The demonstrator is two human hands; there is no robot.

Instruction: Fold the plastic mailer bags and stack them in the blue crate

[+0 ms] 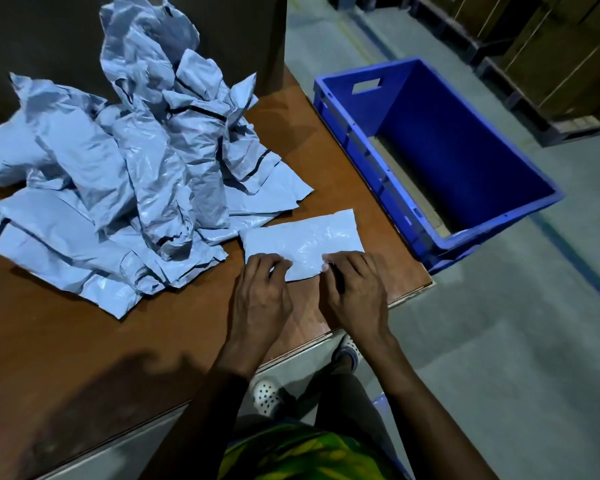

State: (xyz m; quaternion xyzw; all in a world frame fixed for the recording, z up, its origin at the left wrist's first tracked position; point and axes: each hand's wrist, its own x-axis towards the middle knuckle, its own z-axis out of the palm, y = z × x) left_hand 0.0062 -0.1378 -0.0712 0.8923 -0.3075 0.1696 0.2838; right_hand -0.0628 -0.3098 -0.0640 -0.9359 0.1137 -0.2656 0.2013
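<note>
Both the left hand [262, 292] and right hand [357, 289] are pinching the near edge of a folded pale blue plastic mailer bag [305, 239]. Their fingers [269, 263] are curling tightly.

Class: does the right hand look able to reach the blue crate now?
Probably yes: the blue crate stands open beside the table, nothing between it and the right hand gripping the mailer.

The crumpled heap of pale grey-blue plastic mailer bags [125, 174] carries thin dark stripes. The folded rectangular plastic mailer bag [305, 240] is plain pale blue. The flat wooden table [84, 341] is reddish brown, the rectangular plastic crate [465, 140] vivid blue. The perforated clog [265, 396] is white with dark dots; the shirt [302, 452] is mottled green and yellow.
</note>
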